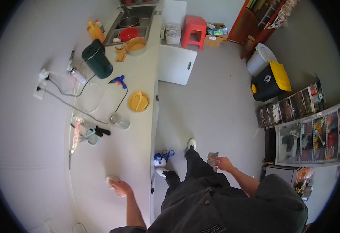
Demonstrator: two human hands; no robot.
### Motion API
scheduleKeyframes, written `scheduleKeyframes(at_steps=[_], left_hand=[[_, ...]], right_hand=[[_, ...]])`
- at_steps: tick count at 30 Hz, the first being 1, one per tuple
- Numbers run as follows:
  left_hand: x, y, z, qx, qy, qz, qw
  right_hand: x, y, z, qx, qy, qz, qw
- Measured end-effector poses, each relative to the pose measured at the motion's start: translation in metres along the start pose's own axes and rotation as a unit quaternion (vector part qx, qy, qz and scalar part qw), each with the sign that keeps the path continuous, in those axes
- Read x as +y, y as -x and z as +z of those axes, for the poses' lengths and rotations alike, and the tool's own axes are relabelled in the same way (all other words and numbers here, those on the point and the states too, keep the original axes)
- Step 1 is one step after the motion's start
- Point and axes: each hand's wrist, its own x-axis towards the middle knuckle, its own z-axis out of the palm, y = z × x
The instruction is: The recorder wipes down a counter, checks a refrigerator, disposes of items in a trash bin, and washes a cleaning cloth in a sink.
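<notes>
My left hand (122, 188) is over the near end of the white countertop (94, 166), its fingers closed on a pale crumpled cloth or wipe (111, 178). Away from the counter, above the floor beside my leg, my right hand (224, 163) grips a flat grey-brown packet or sheet (212, 158); its exact kind is unclear. Farther up the counter from my left hand lie light-blue scissors (92, 137), black-handled tools (102, 131) and a long packet with red-and-white contents (76, 131). A clear jar with a metal lid (120, 120) lies beyond them.
A blue glue gun (119, 81), a yellow bowl (138, 101) and a dark green kettle (97, 59) stand farther along, among trailing cords. An open cabinet door (177, 64) juts over the floor. Right are a yellow-lidded bin (270, 81) and a glass-topped cabinet (308, 139).
</notes>
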Motion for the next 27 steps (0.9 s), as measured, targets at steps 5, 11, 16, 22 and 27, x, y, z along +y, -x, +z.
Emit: scheduleKeyframes(at_steps=[5,11,16,22,27], left_hand=[[0.103,0.085,0.049,-0.018,-0.045,0.142,0.989],[0.195,0.049,0.043,-0.096,0.016,0.257,0.961],[0.292,0.076,0.009,-0.066,-0.074,0.144,0.985],[0.36,0.08,0.045,-0.01,-0.029,0.415,0.909],[0.406,0.047,0.067,-0.015,-0.031,0.396,0.917]], right_hand=[[0.019,-0.061,-0.039,-0.021,0.022,-0.228,0.973],[0.025,-0.08,-0.147,-0.032,-0.178,-0.002,0.984],[0.09,-0.1,-0.197,0.106,-0.271,0.115,0.95],[0.11,-0.093,-0.186,0.059,-0.282,0.14,0.947],[0.083,-0.091,-0.168,0.035,-0.029,-0.055,0.997]])
